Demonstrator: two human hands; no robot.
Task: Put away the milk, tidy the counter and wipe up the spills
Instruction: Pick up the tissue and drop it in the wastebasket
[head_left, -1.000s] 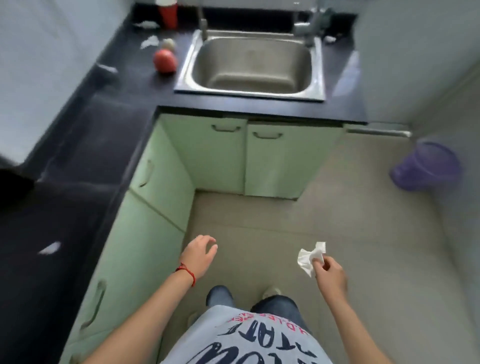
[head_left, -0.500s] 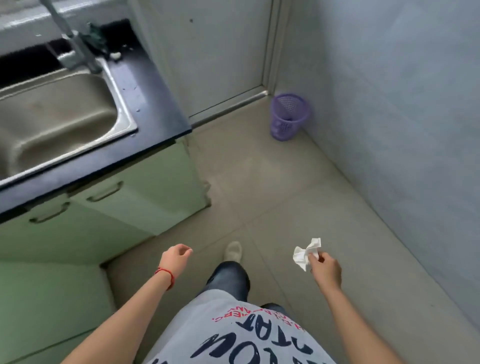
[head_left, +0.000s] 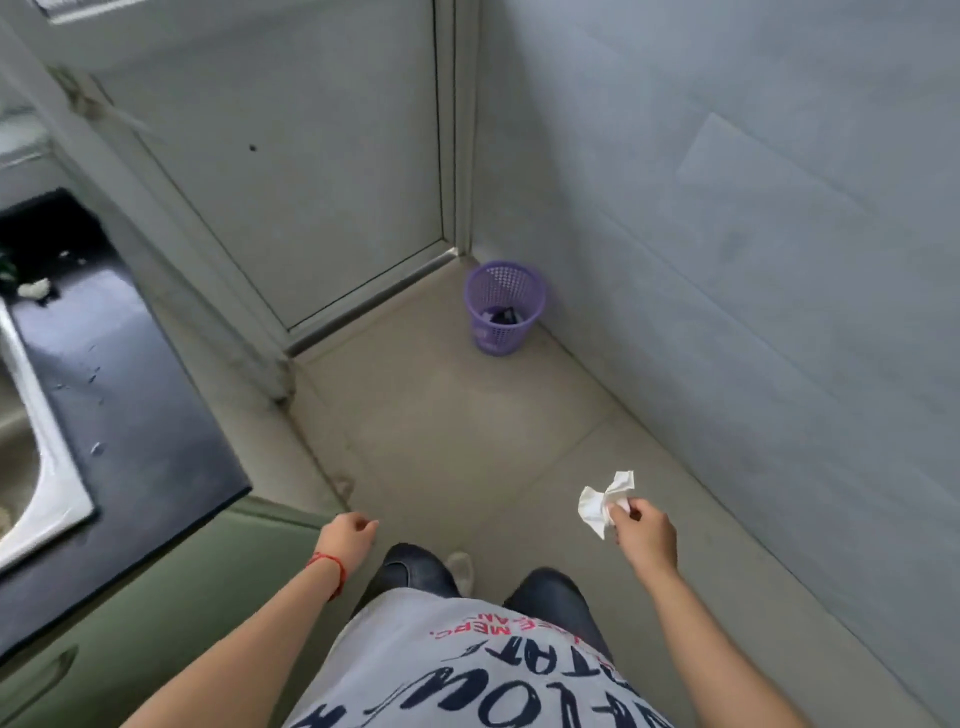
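The right hand (head_left: 644, 535) reaches forward and low over the floor (head_left: 457, 436), arm nearly straight, its grip pinched on a crumpled white tissue (head_left: 602, 501) that sticks up and to the left from between thumb and fingertips. The left hand (head_left: 349, 535) hangs beside the body with the fingers curled loosely into a fist, holding nothing that shows; a red string bracelet (head_left: 330, 569) circles its wrist.

Well ahead, a purple mesh bin (head_left: 503, 312) stands in the corner where the pale door (head_left: 311, 171) meets the tiled wall (head_left: 727, 234); something dark lies in its bottom, too small to make out. At the left edge runs the black desk (head_left: 130, 415), with scattered white specks and droplets on it, possibly spilled liquid, though blur makes that uncertain. A small white scrap (head_left: 35, 287) sits near its far end. Only a corner of the steel sink (head_left: 47, 483) shows, the rest cut off by the frame. Below the desk, the green cabinet front (head_left: 171, 613) is partly in view. Both forearms run out of the bottom edge, alongside a grey printed shirt (head_left: 467, 675).
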